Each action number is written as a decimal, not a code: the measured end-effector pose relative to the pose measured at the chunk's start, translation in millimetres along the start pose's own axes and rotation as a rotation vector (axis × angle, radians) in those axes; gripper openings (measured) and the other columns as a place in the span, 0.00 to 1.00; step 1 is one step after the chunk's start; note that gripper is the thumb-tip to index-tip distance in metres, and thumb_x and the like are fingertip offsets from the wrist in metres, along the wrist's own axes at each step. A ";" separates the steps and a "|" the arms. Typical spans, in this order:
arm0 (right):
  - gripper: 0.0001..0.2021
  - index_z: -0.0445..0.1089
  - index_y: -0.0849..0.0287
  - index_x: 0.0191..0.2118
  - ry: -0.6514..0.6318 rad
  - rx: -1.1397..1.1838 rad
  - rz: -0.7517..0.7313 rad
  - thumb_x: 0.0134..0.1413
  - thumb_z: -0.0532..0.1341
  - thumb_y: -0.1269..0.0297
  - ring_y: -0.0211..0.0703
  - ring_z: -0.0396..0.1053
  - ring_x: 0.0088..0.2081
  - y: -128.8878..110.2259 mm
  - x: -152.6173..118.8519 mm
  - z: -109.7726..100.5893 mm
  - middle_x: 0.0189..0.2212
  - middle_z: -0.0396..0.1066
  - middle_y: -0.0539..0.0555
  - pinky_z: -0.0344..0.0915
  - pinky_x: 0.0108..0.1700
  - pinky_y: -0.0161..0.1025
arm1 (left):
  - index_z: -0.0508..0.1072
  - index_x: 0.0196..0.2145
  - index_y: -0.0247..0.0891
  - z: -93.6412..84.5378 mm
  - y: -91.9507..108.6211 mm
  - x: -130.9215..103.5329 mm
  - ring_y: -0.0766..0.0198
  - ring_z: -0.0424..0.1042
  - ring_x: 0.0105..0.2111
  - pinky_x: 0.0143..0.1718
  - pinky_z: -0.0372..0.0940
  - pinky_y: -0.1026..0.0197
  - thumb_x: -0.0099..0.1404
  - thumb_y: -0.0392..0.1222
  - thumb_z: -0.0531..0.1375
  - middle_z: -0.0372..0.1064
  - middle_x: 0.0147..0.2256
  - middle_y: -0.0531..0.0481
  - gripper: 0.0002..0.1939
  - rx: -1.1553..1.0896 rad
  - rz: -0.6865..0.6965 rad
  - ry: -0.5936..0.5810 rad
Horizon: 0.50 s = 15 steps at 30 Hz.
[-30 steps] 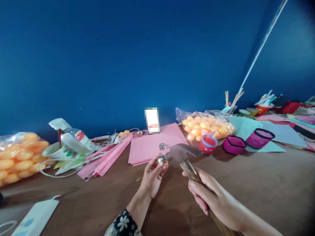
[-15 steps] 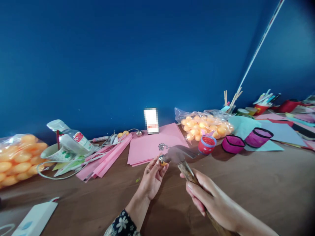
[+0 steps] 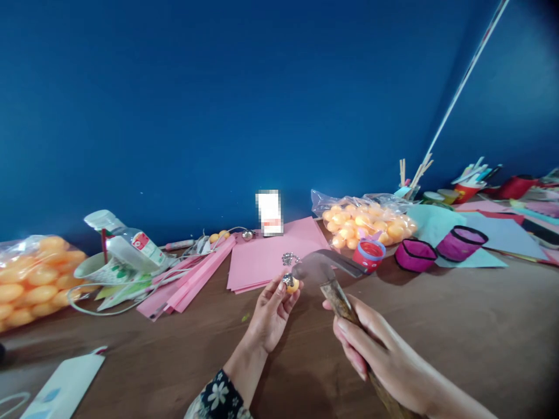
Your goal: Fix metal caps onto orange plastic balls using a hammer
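My left hand (image 3: 271, 317) is closed, with its fingertips pinching a small orange ball (image 3: 293, 286) that carries shiny silver metal pieces on its upper left side. In my right hand (image 3: 364, 337) is a hammer (image 3: 338, 299), gripped by its worn wooden handle. The hammer's grey head is blurred and lies just right of the ball, its rounded end close to it. Whether they touch, I cannot tell. Behind the ball, a small cluster of silvery bits (image 3: 290, 258) rests on pink paper (image 3: 257, 269).
Bags of orange balls (image 3: 349, 224) stand at both sides. Near the hammer is a red cup (image 3: 369, 256), with purple fabric rings (image 3: 416, 255) farther right. Pink strips (image 3: 196, 279), a plastic bottle (image 3: 144, 247) and a white power strip (image 3: 65, 384) lie to the left.
The hammer has shifted slightly right and its head has tilted, showing more of the orange ball. My left hand keeps its hold in nearly the same place.
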State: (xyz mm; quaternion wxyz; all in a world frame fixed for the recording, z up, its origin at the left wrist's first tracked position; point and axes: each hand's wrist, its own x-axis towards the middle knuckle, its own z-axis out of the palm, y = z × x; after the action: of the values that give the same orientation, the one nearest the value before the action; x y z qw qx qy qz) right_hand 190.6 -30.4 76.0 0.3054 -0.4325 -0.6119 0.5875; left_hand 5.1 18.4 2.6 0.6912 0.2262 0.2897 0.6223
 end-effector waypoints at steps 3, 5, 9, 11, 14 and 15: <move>0.16 0.53 0.59 0.50 0.000 -0.029 0.024 0.61 0.46 0.56 0.31 0.52 0.19 2.1 -0.8 2.0 0.21 0.55 0.44 0.55 0.22 0.31 | 0.71 0.43 0.39 -0.3 -0.7 -0.1 0.65 0.72 0.40 0.45 0.64 0.64 0.58 0.35 0.59 0.73 0.39 0.49 0.13 -0.013 0.008 0.010; 0.16 0.54 0.60 0.49 -0.020 -0.033 0.042 0.61 0.47 0.56 0.31 0.53 0.19 1.8 -0.4 2.3 0.20 0.55 0.44 0.55 0.22 0.31 | 0.72 0.42 0.39 -0.6 -0.4 -0.3 0.65 0.72 0.39 0.45 0.65 0.64 0.58 0.35 0.59 0.73 0.39 0.49 0.13 -0.025 -0.003 0.012; 0.17 0.53 0.60 0.51 0.000 0.009 0.002 0.61 0.46 0.56 0.30 0.52 0.18 -2.4 0.4 -1.9 0.21 0.55 0.44 0.55 0.22 0.31 | 0.69 0.46 0.37 -0.7 2.0 -0.8 0.60 0.70 0.44 0.45 0.64 0.62 0.59 0.37 0.58 0.73 0.41 0.45 0.16 -0.048 -0.046 -0.009; 0.18 0.52 0.60 0.52 0.016 0.009 -0.008 0.61 0.46 0.56 0.31 0.53 0.19 -4.2 0.2 -5.2 0.21 0.55 0.44 0.55 0.22 0.31 | 0.69 0.47 0.37 -1.1 2.5 -1.1 0.59 0.70 0.45 0.45 0.64 0.62 0.59 0.38 0.58 0.72 0.42 0.44 0.17 -0.057 -0.045 -0.008; 0.19 0.51 0.61 0.53 0.008 0.020 0.009 0.61 0.46 0.56 0.31 0.53 0.19 -6.0 -0.8 -8.9 0.22 0.56 0.45 0.56 0.23 0.32 | 0.69 0.47 0.39 -1.9 2.0 -1.4 0.61 0.70 0.44 0.44 0.64 0.64 0.57 0.36 0.60 0.72 0.42 0.46 0.19 -0.045 -0.010 0.002; 0.19 0.50 0.61 0.53 0.002 0.026 0.019 0.61 0.47 0.56 0.31 0.54 0.19 -6.9 -1.3 -9.5 0.23 0.57 0.45 0.57 0.23 0.32 | 0.68 0.48 0.40 -2.1 1.7 -1.5 0.62 0.70 0.43 0.44 0.64 0.65 0.56 0.35 0.60 0.72 0.41 0.46 0.20 -0.038 -0.002 0.004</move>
State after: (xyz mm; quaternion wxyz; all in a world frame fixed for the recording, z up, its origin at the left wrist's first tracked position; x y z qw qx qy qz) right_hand 198.4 -26.8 84.1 0.3062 -0.4350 -0.5997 0.5978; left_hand 2.3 17.0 2.5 0.6954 0.2114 0.2794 0.6275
